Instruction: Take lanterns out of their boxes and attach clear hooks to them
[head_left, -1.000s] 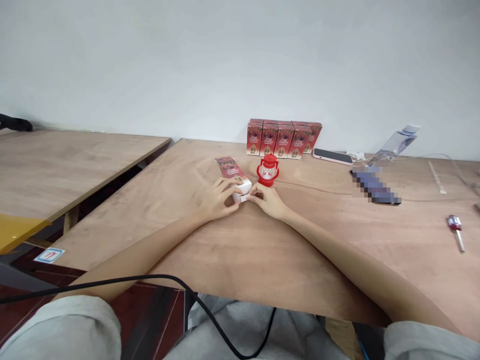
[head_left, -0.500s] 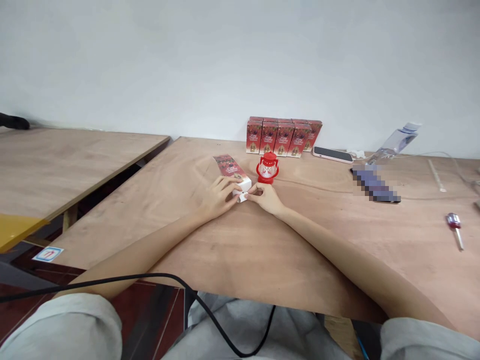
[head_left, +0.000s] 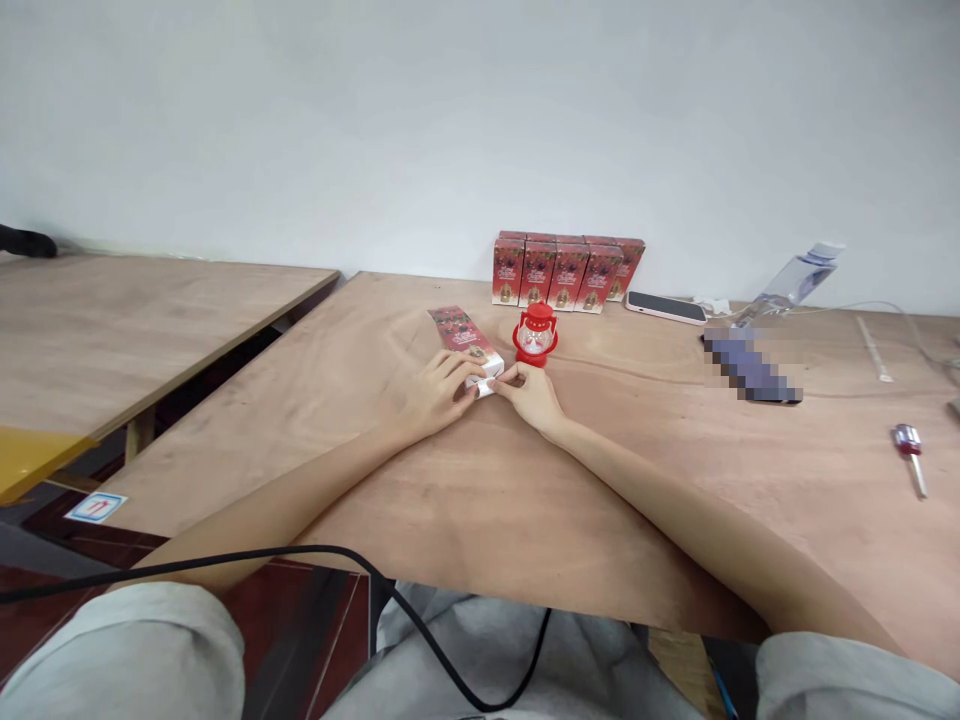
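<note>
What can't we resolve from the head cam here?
- Near end of the carton: covered by the fingers of the left hand and right hand, so the flap state is unclear.
- Dark item right of centre: pixelated, unidentifiable.
- Print on the boxed row by the wall: too small to read.
- Red lantern: inner detail too small.
- Black object on the side table: cut by the left edge.

The table (head_left: 465, 500) is showing matt, grained plywood. The lying carton (head_left: 463, 338) is presenting glossy printed cardboard, white at its end. The lantern (head_left: 535, 336) is showing shiny red plastic with a clear globe.
</note>
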